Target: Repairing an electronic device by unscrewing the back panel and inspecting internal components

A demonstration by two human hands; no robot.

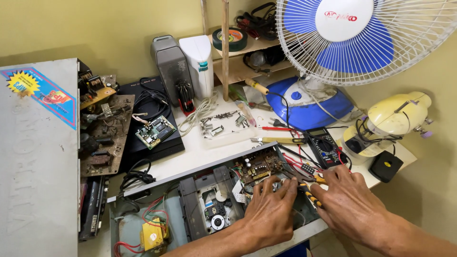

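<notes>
Both hands are down inside the opened-up disc player (pixel 143 223), the one with its lid off at the front edge of the white bench (pixel 200 152). The left hand (pixel 269 212) lies knuckles up, fingers curled down onto the spot just below the brown circuit board (pixel 259 166). I can't tell whether it's pinching anything, since the fingertips are buried in the wiring. The right hand (pixel 350 202) sits just beside it, fingers spread forward, closed around pliers (pixel 309 188) with yellow-and-black handles. The nose of the pliers points toward the left fingertips.

Inside the player, the disc tray (pixel 214 209) sits left of the hands, and a yellow transformer (pixel 152 235) with red wires is in the far-left corner.

A black multimeter (pixel 326 150) with red and black leads lies right behind the right hand. A clear tray of screws (pixel 223 123) sits further back, a small green board (pixel 154 132) rests on a black box to the left, and a blue-and-white fan (pixel 352 43) stands at the back right. A pale yellow mini sewing machine (pixel 390 123) sits at the right edge.
</notes>
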